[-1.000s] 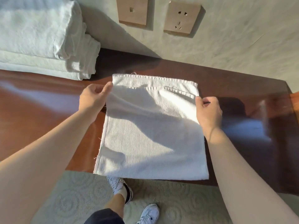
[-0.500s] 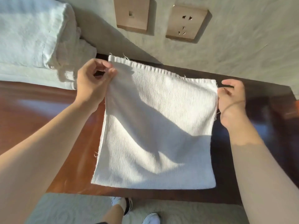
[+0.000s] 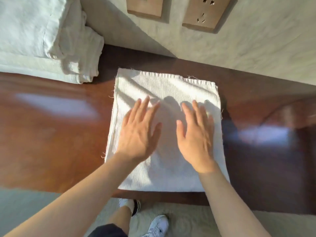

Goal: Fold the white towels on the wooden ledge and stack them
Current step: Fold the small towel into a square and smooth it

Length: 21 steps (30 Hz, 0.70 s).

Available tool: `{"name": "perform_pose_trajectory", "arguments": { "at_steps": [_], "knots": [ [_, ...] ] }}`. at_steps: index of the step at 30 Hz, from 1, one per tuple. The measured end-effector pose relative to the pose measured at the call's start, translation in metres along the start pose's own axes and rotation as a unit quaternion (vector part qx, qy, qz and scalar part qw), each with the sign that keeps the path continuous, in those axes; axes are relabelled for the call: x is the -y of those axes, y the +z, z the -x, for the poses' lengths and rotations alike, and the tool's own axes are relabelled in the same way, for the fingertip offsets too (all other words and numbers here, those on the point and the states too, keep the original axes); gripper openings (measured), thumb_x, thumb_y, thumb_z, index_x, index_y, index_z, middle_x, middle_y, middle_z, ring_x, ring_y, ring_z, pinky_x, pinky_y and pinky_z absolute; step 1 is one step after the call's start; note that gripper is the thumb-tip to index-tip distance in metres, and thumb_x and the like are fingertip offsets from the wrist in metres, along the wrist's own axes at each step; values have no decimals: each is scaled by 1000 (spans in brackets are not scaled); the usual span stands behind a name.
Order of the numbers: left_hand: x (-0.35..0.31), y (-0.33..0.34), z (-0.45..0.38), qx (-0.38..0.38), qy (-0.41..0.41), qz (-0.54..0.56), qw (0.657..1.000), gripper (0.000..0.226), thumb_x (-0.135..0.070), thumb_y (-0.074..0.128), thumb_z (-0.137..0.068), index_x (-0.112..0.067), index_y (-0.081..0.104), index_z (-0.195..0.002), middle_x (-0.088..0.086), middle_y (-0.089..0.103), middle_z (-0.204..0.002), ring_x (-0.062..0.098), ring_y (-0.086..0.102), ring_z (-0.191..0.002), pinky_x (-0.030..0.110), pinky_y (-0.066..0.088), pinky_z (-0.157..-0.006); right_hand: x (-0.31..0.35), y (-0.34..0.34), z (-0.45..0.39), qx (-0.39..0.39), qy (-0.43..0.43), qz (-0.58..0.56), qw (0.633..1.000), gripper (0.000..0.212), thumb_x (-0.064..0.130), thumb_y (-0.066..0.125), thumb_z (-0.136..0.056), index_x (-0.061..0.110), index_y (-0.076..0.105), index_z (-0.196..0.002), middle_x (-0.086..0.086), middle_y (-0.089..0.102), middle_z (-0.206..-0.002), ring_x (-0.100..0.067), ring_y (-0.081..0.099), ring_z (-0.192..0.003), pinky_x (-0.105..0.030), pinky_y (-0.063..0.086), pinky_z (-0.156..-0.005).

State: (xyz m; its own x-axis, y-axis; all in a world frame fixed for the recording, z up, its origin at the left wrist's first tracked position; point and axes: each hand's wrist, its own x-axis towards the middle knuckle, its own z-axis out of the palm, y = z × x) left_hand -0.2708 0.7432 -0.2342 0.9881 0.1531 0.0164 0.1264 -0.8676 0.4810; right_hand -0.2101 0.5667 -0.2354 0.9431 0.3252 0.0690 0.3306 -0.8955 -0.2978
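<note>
A white towel lies flat on the dark wooden ledge, folded into a rough square with its stitched hem at the far side. My left hand rests palm down on the towel's left half, fingers spread. My right hand lies flat on the right half, fingers pointing away from me. Neither hand grips the cloth. A stack of white towels sits at the ledge's far left against the wall.
Two tan wall plates, a switch and a socket, are on the grey wall behind the ledge. Below the ledge's near edge is pale carpet with my shoes. Bare wood lies on both sides of the towel.
Both hands let go of the towel's top corners, which they held up half a second ago. The towel now lies flat and the open palms press on it.
</note>
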Motion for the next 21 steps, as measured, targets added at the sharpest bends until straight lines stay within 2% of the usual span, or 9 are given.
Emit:
{"name": "perform_pose_trajectory", "arguments": {
  "at_steps": [2,6,8,10,12,14,15,19,21],
  "knots": [
    [1,16,25,36,13,-59,998,65,-54,30,-103,-27,19,-161,4,10,-169,27,5,-156,54,13,-125,-4,16,17,63,-18,52,996,60,50,25,-104,31,22,-160,-3,12,-170,-29,6,-157,-56,8,-125],
    [28,15,46,51,-20,-131,990,71,-58,19,-103,-23,4,-163,9,-5,-170,30,-6,-156,53,6,-126,-27,12,24,78,82,80,990,62,56,13,-103,35,6,-162,1,-3,-170,-21,-10,-156,-52,-5,-125],
    [30,10,50,64,-22,-159,985,72,-60,11,-103,-22,-1,-162,11,-6,-169,31,-6,-156,53,8,-125,-20,5,21,87,96,88,988,63,56,15,-104,32,5,-162,-1,-3,-171,-24,-9,-156,-53,-6,-124],
    [27,10,53,65,-18,-167,984,74,-60,15,-102,-21,-2,-162,14,-5,-169,33,-5,-156,54,9,-125,0,0,9,71,75,57,993,64,56,19,-104,31,8,-162,-2,0,-170,-26,-7,-157,-53,-7,-125],
    [26,12,54,62,-11,-160,985,75,-58,21,-102,-19,-1,-162,11,-3,-169,33,-3,-156,53,10,-125,15,5,-9,76,2,32,997,64,57,20,-102,35,9,-162,1,0,-170,-25,-5,-157,-51,-9,-124],
    [26,13,54,63,-11,-147,987,75,-59,21,-102,-20,1,-162,5,-1,-170,29,-3,-156,51,11,-125,13,17,-28,117,-82,54,988,65,62,18,-101,40,5,-160,3,-3,-170,-23,-7,-157,-50,-11,-124],
    [26,13,53,63,-12,-145,987,74,-60,20,-102,-23,1,-162,3,-1,-170,28,-3,-156,51,11,-126,5,21,-39,132,-92,72,984,65,65,16,-100,42,3,-160,4,-6,-170,-22,-9,-156,-50,-11,-124],
    [23,9,50,75,-15,-152,985,71,-64,18,-100,-37,-7,-160,2,-5,-170,25,-9,-156,48,6,-127,-10,20,-78,125,54,68,988,68,64,17,-101,37,1,-161,-1,-9,-170,-26,-13,-156,-52,-9,-124],
    [22,9,49,76,-21,-158,984,73,-64,18,-99,-35,-10,-160,3,-8,-170,24,-11,-156,48,5,-127,18,21,-76,94,39,55,993,66,59,21,-102,35,6,-162,-5,-2,-170,-32,-7,-156,-55,-9,-124]
  ]
}}
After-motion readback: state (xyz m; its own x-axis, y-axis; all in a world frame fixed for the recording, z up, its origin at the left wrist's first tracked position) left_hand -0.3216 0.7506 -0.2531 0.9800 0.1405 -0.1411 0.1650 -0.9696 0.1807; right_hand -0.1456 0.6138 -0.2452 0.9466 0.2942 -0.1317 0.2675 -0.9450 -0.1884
